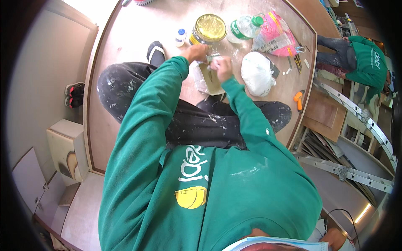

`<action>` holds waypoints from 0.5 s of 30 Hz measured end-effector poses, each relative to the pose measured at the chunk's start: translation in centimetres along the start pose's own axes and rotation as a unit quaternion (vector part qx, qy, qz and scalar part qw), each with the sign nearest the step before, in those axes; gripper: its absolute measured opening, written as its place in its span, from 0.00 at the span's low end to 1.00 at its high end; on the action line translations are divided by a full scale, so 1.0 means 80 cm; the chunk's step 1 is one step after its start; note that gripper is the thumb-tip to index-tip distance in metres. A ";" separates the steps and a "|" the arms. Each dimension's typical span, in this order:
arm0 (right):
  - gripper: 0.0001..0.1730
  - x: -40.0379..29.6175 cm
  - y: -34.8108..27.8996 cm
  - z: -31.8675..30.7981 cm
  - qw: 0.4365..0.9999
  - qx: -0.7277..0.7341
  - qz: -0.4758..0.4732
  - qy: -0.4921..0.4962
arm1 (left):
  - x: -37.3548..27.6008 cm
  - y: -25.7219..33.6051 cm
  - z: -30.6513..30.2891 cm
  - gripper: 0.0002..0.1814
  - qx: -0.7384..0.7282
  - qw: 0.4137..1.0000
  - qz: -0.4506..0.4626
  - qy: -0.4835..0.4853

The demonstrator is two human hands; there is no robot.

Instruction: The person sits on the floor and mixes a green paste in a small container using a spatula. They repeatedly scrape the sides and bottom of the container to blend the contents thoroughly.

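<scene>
My left hand (198,52) and my right hand (222,67) are close together, fingers curled around a small putty-smeared item (214,56). Its exact kind is too small to tell, and the fingers hide much of it. White residue marks my right hand. Just below them, between my crossed legs, a pale rectangular tray (216,90) rests on a clear plastic sheet (200,82). Beyond my hands stands a metal can (211,29) with a gold-coloured top. A knotted white plastic bag (256,73) sits to the right of my right hand.
A blue-capped white bottle (180,39), a green-capped clear bottle (240,29) and a pink sack (276,34) stand around the can. Hand tools (297,64) and an orange power drill (299,100) lie near the board's right edge. Past it are a ladder (358,111) and a bending co-worker (366,59).
</scene>
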State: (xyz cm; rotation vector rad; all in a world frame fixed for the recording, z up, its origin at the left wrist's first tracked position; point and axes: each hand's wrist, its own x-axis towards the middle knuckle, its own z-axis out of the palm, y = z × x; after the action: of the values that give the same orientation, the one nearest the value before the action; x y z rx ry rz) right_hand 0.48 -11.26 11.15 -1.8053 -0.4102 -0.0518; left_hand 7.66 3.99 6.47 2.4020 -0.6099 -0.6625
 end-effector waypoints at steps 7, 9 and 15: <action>0.16 -0.050 0.053 -0.007 0.965 0.084 0.246 -0.037 | -0.008 -0.003 0.015 0.25 -0.017 1.000 0.001 0.015; 0.21 -0.023 0.010 -0.022 0.951 0.176 0.252 -0.028 | -0.002 -0.009 -0.001 0.24 -0.012 1.000 -0.006 0.016; 0.22 -0.006 0.024 0.000 0.983 0.127 0.127 0.037 | -0.009 0.008 -0.005 0.24 -0.009 1.000 -0.009 0.000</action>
State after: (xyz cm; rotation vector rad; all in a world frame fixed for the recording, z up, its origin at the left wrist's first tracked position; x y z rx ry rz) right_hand 0.63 -11.76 9.26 -1.5840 -0.1239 0.1063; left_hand 7.12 4.09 7.35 2.3944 -0.5810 -0.6729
